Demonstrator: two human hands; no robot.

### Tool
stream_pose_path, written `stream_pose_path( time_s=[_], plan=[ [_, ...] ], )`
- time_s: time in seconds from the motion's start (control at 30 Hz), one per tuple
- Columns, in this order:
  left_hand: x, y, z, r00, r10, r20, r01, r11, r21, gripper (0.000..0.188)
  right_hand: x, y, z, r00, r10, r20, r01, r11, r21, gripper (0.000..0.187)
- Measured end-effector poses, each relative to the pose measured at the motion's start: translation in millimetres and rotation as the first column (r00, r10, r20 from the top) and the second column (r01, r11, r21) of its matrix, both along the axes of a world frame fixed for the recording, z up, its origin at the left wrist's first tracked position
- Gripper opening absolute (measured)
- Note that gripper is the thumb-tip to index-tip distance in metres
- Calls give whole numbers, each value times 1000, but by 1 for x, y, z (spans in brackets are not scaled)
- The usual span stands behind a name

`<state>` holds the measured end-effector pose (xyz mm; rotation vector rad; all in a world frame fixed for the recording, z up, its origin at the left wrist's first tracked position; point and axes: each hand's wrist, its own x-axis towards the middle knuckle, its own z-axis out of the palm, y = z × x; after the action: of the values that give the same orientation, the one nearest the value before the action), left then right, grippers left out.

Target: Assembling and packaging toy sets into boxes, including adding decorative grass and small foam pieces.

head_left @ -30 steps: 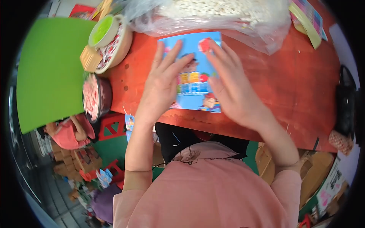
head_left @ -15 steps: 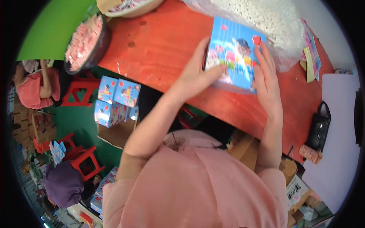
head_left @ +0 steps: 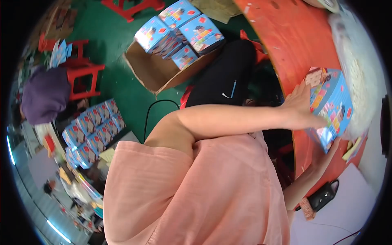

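A glossy blue cardboard box [head_left: 334, 96] with cartoon pictures is tilted between my hands over the red table. My left hand [head_left: 300, 108] presses against its near side, thumb laid over the printed face and fingers along the edge. At the box's lower end is my right hand [head_left: 332, 148], its fingers mostly hidden behind the box. Just beyond lies a clear plastic bag [head_left: 357, 77] of small white pieces.
Left of the red table [head_left: 281, 36], an open carton [head_left: 157, 75] on the green floor holds several matching blue boxes [head_left: 202, 32]. More boxes [head_left: 94, 130] are stacked further left, near red stools [head_left: 87, 77] and a person in purple [head_left: 45, 96]. A black bag [head_left: 324, 196] lies at the right.
The view has swung left, bringing the carton and stacked boxes closer to the middle. The box has turned and tilted in my hands, and my right hand has gone to its lower end.
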<state>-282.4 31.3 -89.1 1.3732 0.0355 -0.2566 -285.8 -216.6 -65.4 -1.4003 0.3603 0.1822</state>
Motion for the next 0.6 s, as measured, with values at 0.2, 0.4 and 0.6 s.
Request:
stream_pose_path(
  time_s=[0.2, 0.4, 0.6],
  plan=[
    [-76, 91, -8, 961, -36, -274, 22, 998, -56, 133, -34, 65, -5, 986, 162, -29, -164, 983, -84, 68],
    [-129, 183, -19, 912, 208, -354, -357, 828, -433, 117, -52, 174, -8, 830, 557, -22, -546, 806, -227, 62],
    [-206, 281, -108, 701, 492, -517, -696, 629, -346, 96, -24, 346, -90, 447, 893, 55, -887, 451, -97, 77]
  ],
)
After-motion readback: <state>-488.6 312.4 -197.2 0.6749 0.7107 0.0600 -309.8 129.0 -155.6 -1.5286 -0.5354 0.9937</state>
